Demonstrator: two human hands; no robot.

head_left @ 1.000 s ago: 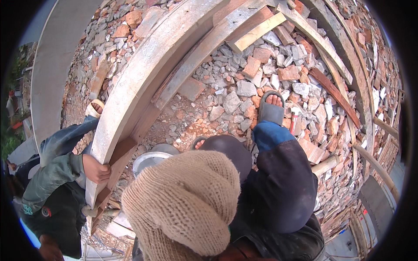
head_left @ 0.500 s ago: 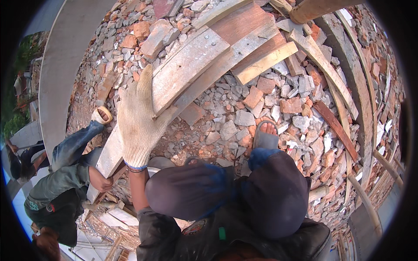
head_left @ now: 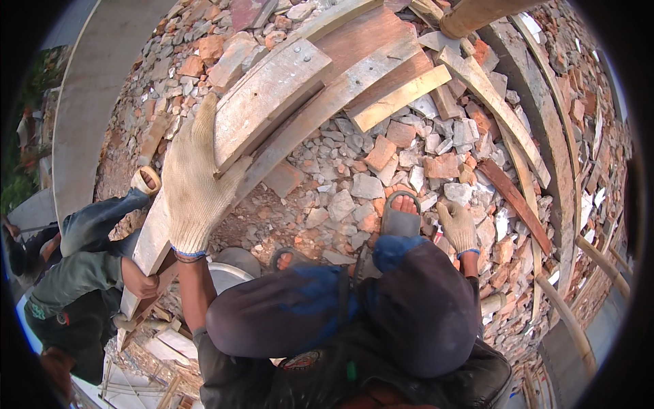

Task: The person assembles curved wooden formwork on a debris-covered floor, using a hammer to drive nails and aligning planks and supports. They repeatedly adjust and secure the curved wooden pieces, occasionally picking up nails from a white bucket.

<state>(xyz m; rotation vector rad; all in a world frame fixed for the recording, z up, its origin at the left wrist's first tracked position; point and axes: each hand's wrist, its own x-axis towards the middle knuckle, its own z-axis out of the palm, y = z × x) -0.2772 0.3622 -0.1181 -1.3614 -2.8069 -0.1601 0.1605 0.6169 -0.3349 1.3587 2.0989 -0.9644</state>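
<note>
My left hand (head_left: 197,184), in a cream knitted glove, grips a long pale wooden plank (head_left: 272,88) across its width. The plank's upper end has bolt or nail heads and lies over other boards. Further down, at the left, a co-worker's bare hand (head_left: 139,279) holds its lower part. My right hand (head_left: 458,228), gloved too, is low over the rubble beside my right knee, its fingers curled. Whether something is in them I cannot make out. A nail (head_left: 394,58) sticks out of the board (head_left: 354,82) next to the plank.
Broken brick and concrete rubble (head_left: 340,204) covers the ground around my sandalled feet. More timbers (head_left: 497,109) and a reddish wood strip (head_left: 514,204) lie at the right. A round pole (head_left: 470,17) stands at the top. A co-worker (head_left: 75,286) crouches at the left.
My right hand has come into view beside my right knee. My left hand stays on the plank; the view has shifted slightly, so the scene sits further left.
</note>
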